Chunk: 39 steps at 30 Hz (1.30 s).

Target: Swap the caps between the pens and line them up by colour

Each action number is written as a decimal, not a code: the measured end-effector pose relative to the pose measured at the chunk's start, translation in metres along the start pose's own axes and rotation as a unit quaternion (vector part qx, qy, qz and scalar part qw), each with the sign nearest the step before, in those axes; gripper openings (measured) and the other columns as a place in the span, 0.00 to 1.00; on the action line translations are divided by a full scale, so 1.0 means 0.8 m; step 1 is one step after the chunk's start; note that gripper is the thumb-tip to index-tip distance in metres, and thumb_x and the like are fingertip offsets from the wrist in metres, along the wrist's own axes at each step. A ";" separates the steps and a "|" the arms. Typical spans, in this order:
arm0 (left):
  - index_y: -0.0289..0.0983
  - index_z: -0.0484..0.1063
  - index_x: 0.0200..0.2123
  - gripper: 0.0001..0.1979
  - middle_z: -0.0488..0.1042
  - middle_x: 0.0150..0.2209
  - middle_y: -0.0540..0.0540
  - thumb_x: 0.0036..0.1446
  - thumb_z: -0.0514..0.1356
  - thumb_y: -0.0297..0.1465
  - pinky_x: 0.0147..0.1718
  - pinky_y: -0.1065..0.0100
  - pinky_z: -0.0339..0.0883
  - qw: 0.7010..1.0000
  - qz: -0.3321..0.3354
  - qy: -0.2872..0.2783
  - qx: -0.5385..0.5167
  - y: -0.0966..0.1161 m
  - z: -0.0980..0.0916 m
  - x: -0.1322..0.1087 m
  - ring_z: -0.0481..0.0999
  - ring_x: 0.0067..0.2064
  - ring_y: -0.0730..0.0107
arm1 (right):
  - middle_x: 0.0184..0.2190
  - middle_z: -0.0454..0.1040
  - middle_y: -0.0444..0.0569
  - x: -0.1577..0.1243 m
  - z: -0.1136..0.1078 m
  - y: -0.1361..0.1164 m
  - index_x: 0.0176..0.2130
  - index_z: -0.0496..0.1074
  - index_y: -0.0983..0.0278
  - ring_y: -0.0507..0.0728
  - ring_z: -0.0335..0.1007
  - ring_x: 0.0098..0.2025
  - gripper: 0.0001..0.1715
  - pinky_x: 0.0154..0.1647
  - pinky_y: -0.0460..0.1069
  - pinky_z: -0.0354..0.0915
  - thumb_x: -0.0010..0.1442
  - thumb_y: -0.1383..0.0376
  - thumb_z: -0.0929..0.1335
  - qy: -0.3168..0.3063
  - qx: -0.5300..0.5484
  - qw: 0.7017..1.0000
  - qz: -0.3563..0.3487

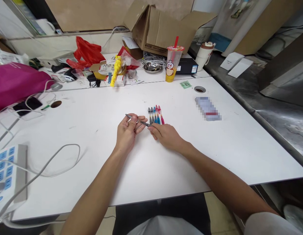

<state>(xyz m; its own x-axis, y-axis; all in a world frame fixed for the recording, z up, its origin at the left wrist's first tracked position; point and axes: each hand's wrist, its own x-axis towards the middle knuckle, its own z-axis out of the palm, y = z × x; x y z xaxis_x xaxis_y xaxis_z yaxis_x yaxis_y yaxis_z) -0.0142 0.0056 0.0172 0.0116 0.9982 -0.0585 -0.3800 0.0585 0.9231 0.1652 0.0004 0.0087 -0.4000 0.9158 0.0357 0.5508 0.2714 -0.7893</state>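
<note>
A slim grey metal pen (138,120) lies across the fingers of my left hand (127,132), which curl around its middle. My right hand (165,135) pinches the pen's lower end between its fingertips. Just beyond that end, several pens with pink, blue and dark barrels (155,115) lie side by side on the white table (239,156), tips pointing away from me. My right fingertips sit right at the near ends of these pens.
A blurred flat packet (207,108) lies to the right. A white power strip with blue panels (9,173) and a loose cable sit at the left, near a magenta bag (16,85). A bubble tea cup (173,63), red plastic bag (86,52) and cardboard box (166,29) stand beyond.
</note>
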 end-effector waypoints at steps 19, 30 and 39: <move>0.39 0.69 0.41 0.17 0.83 0.47 0.39 0.61 0.67 0.44 0.45 0.63 0.79 0.999 -0.002 0.023 0.027 -0.002 0.001 0.001 0.84 0.47 0.60 | 0.31 0.74 0.45 -0.001 -0.005 0.004 0.36 0.69 0.60 0.54 0.67 0.31 0.23 0.33 0.51 0.62 0.74 0.51 0.56 0.012 0.044 0.999 -0.024; 0.39 0.66 0.42 0.18 0.82 0.49 0.36 0.62 0.66 0.45 0.35 0.68 0.78 0.997 -0.011 0.066 0.041 -0.005 0.002 0.000 0.86 0.44 0.57 | 0.44 0.75 0.51 0.008 0.004 0.018 0.50 0.66 0.59 0.57 0.73 0.44 0.15 0.44 0.53 0.69 0.68 0.55 0.67 0.130 0.189 0.972 -0.046; 0.38 0.67 0.42 0.18 0.82 0.49 0.36 0.62 0.66 0.45 0.30 0.71 0.77 0.996 -0.011 0.073 0.045 -0.011 0.001 0.001 0.86 0.44 0.58 | 0.46 0.74 0.52 0.010 0.004 0.020 0.56 0.64 0.60 0.57 0.73 0.45 0.22 0.43 0.53 0.70 0.64 0.60 0.69 0.141 0.177 0.973 -0.053</move>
<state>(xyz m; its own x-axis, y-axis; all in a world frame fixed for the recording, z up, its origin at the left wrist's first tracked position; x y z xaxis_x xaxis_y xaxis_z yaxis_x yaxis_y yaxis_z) -0.0102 0.0063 0.0096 -0.1180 0.9849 -0.1268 -0.2974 0.0868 0.9508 0.1688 0.0112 -0.0057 -0.1963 0.9469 0.2548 0.2102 0.2944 -0.9323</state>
